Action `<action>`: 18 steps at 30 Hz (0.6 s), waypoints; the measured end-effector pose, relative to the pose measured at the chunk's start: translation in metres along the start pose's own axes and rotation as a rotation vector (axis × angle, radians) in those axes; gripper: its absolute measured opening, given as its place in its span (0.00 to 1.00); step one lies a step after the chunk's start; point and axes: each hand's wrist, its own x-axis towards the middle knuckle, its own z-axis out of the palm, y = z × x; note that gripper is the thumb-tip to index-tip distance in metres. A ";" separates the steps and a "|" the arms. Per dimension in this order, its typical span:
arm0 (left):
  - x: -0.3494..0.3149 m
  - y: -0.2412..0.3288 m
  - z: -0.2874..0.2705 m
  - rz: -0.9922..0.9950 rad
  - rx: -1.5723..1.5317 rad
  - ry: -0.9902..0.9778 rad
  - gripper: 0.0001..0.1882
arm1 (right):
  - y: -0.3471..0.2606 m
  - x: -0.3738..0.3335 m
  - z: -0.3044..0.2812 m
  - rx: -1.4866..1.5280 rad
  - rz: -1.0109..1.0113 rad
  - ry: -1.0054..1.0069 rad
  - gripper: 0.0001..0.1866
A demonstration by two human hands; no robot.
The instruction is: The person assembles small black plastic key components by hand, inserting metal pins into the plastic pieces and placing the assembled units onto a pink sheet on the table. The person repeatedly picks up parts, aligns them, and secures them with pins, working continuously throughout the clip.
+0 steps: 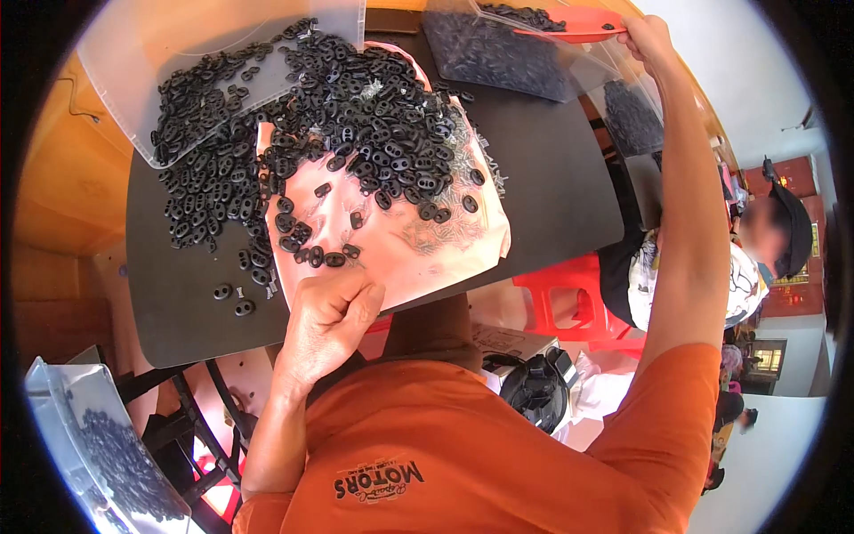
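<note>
My left hand [331,322] is closed, its fingers curled at the near edge of a pink sheet [400,280]; whatever may be inside them is hidden. Far to the right, my outstretched right hand [648,43] grips the end of a shallow red scoop-like tray [583,27]. Some black pieces lie in that tray, which is over a clear plastic bin [543,80]. A big heap of small black oval two-hole cord locks [356,116] covers the far part of the sheet and spreads left across the table. Tiny clear or silvery spring-like bits [445,233] are scattered on the sheet's right side.
A tilted clear bin [116,80] spills black pieces at the far left. Another clear bin [107,445] stands below the dark table's [551,178] left edge. A red stool [569,298] and a person in a dark cap [787,227] are to the right.
</note>
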 end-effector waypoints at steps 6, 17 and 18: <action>-0.001 0.001 0.000 -0.015 0.001 0.014 0.14 | -0.039 -0.025 0.014 -0.250 -0.073 0.357 0.20; -0.002 0.002 0.000 -0.010 -0.015 0.005 0.12 | -0.034 -0.027 -0.001 -0.835 -0.528 0.534 0.13; -0.002 0.002 0.000 -0.008 -0.012 0.003 0.12 | -0.033 -0.028 -0.003 -0.856 -0.531 0.533 0.13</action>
